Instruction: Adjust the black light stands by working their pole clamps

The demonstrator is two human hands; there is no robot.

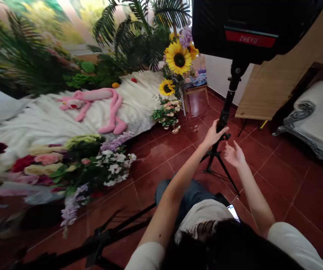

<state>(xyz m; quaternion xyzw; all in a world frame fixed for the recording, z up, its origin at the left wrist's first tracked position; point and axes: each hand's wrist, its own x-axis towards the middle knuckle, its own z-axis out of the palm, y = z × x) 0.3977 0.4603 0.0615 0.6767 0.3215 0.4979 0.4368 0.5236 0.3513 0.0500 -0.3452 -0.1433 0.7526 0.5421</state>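
Note:
A black stand (227, 101) rises from a tripod on the red tiled floor and carries a large black box-shaped fixture (251, 22) with a red label. My left hand (213, 135) is wrapped round the stand's pole, just above its clamp knob. Beside the knob, to the right of the pole, my right hand (235, 154) is raised with its fingers apart and slightly curled, holding nothing. The black clamp knob (225, 137) sits between my two hands.
A pink plush toy (99, 95) lies on a white draped cloth (141, 90). Flowers (113, 165) line its front, and sunflowers (178, 58) stand behind. Another black tripod (105, 236) is at lower left. A silver-trimmed white sofa (319, 116) stands right. A lit phone (233, 213) is near my lap.

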